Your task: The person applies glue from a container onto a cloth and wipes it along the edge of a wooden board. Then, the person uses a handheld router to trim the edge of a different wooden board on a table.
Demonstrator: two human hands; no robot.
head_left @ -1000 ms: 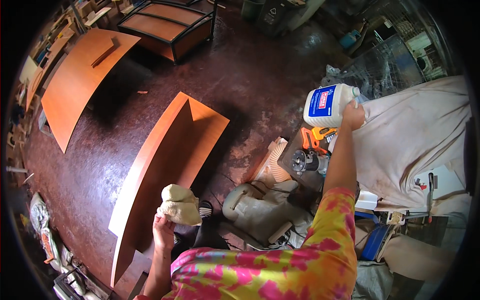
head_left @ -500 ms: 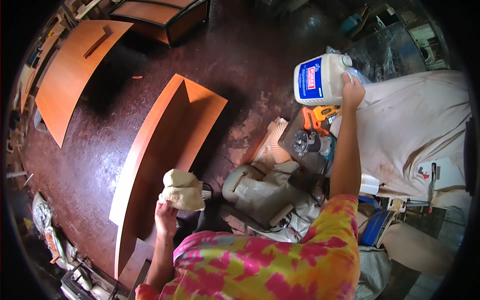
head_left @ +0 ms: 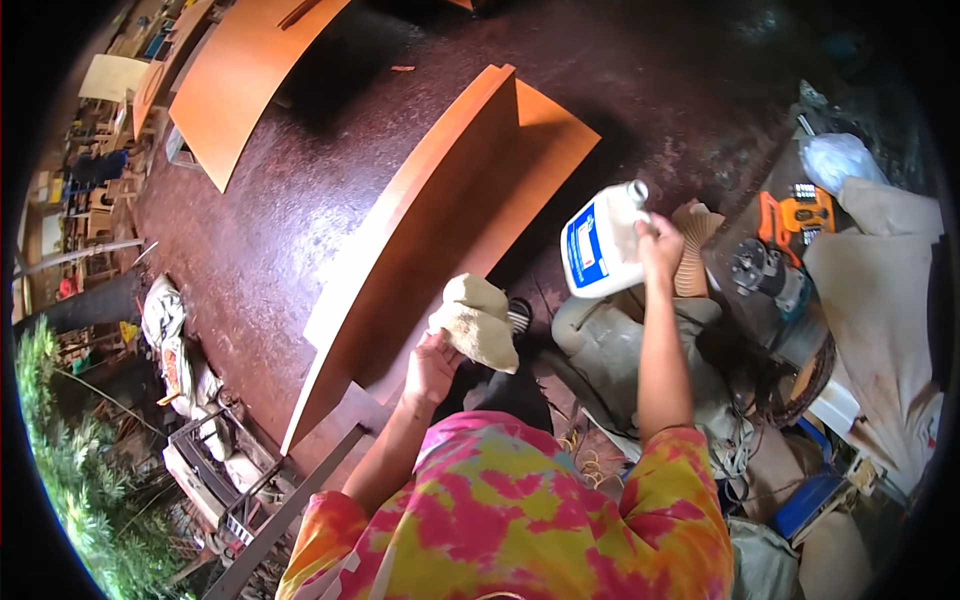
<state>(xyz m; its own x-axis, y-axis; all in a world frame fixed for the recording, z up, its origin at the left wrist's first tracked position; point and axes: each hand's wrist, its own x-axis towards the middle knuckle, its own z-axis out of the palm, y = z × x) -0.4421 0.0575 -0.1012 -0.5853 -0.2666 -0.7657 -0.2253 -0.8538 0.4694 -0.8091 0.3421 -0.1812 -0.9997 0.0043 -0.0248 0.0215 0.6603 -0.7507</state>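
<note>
Dark reddish floor (head_left: 240, 265); right fingers (head_left: 648, 236) grip jug (head_left: 606, 245), long axis slanting, mouth (head_left: 638, 189) up-right; left fingers (head_left: 430, 346) pinch cloth (head_left: 478, 328).

cloth (head_left: 477, 325) in left hand (head_left: 432, 366) | jug (head_left: 606, 245) in right hand (head_left: 658, 246) | board (head_left: 425, 235) left, power tool (head_left: 768, 270) right of jug

Smooth, whitish plastic with a slight sheen is seen in the jug (head_left: 622, 240), to which a smooth blue label (head_left: 587, 250) is fixed. The cream cloth (head_left: 480, 330) is rough-textured and matt. The curved piece (head_left: 455, 215) is faced in smooth, wood-like orange-brown. Light is reflected by the glossy, blotched floor (head_left: 270, 200), near whose right edge a matt, creased cloth sheet (head_left: 868, 290) and a shiny, crumpled plastic bag (head_left: 842, 160) are seen.
</note>
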